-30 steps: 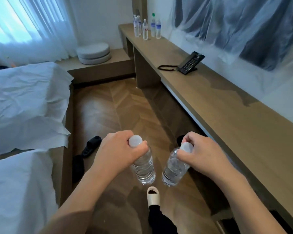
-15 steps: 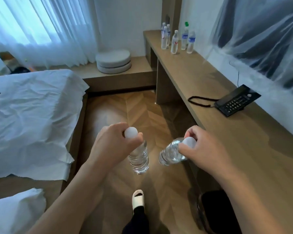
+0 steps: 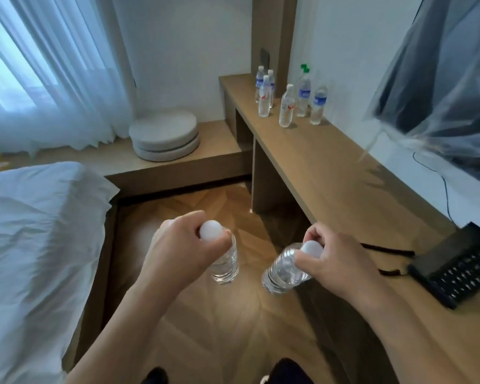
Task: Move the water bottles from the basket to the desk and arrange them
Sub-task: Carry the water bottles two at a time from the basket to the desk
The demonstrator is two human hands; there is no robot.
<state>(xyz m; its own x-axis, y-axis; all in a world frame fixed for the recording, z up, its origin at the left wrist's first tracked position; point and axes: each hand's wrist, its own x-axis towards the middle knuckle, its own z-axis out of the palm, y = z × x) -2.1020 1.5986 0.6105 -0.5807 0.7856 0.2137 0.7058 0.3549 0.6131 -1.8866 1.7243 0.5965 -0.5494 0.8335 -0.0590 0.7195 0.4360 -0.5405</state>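
Observation:
My left hand (image 3: 175, 250) grips a clear water bottle (image 3: 225, 266) by its white cap, and the bottle hangs upright over the wooden floor. My right hand (image 3: 336, 261) grips a second clear bottle (image 3: 281, 273) at the neck; this one tilts down to the left. Both are level with the near part of the long wooden desk (image 3: 330, 173) on the right. Several water bottles (image 3: 287, 106) stand upright in a cluster at the desk's far end, one with a green cap. No basket is in view.
A black desk phone (image 3: 460, 270) with a coiled cord lies on the desk beside my right hand. A plastic-covered screen (image 3: 441, 87) hangs above the desk. A bed with white sheets (image 3: 36, 239) fills the left. Round cushions (image 3: 165, 137) sit on a low bench under the curtained window.
I have walked forward along the desk: the cluster of bottles is much nearer and the phone has slid from ahead to beside my right hand. Both hands still carry their bottles.

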